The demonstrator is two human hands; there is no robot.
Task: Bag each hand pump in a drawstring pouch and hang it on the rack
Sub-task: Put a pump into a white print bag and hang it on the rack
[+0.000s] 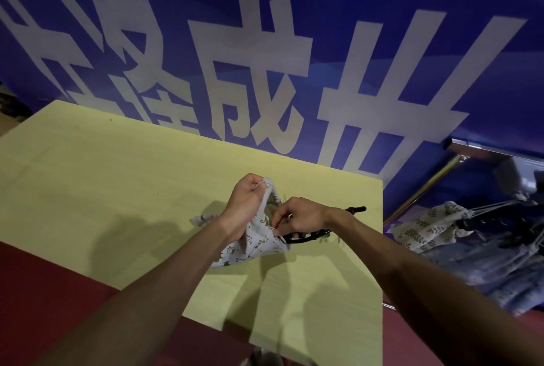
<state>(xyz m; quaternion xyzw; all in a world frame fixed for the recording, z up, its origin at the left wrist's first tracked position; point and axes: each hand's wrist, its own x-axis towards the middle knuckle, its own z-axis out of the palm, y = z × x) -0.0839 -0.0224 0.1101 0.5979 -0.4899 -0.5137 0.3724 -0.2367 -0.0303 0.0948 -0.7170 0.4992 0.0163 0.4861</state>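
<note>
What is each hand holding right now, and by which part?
Both hold the printed drawstring pouch by its open mouth: the left hand grips the far rim, the right hand pinches the near rim beside the black hand pump.

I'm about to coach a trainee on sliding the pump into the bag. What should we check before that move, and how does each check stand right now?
1. Mouth held open: the left hand grips the pouch rim and the right hand pinches the opposite edge: ok.
2. Hand pump close by: it lies on the table beside the mouth: ok.
3. Pump inside: its black handle is plainly outside: not ok.
4. A hand free for the pump: both hands hold fabric: not ok.
5. Drawstring clear of the mouth: cannot tell.
6. Space on the rack: other pouches hang there: cannot tell.
</note>
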